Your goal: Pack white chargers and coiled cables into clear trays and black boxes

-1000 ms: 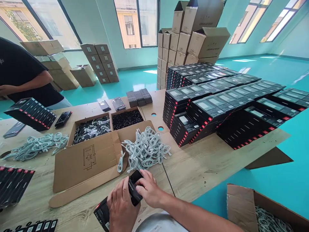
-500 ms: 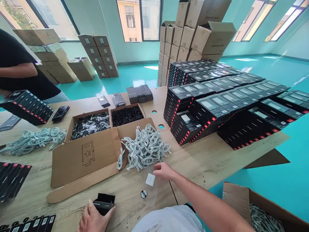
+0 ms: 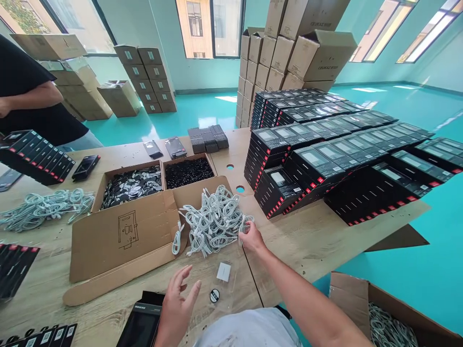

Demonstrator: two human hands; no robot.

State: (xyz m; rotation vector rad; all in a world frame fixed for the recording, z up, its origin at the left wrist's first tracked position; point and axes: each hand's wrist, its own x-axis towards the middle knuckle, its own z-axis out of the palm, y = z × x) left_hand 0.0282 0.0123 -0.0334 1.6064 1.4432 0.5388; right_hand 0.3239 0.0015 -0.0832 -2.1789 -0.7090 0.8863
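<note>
My right hand (image 3: 252, 237) reaches the right edge of a heap of white coiled cables (image 3: 213, 221), its fingers closed on one cable (image 3: 246, 222). My left hand (image 3: 179, 299) is held over the table with fingers apart and nothing in them. Beside and partly behind it lies a black box (image 3: 139, 323) with its end flap up. Between my hands are a white power adapter (image 3: 224, 272) and a small round black-and-white disc (image 3: 214, 295), both on what looks like a clear plastic bag.
Left of the cables lies a cardboard sheet (image 3: 97, 246) with a drawing, before trays of discs (image 3: 133, 185) and small black parts (image 3: 188, 172). Stacked black boxes (image 3: 325, 154) fill the right side. An open carton of cables (image 3: 349, 299) stands lower right. A co-worker (image 3: 32, 96) stands far left.
My left hand has let go of the black box and moved right, opening. My right hand has moved from beside the adapter up to the cable heap and closed on a cable.
</note>
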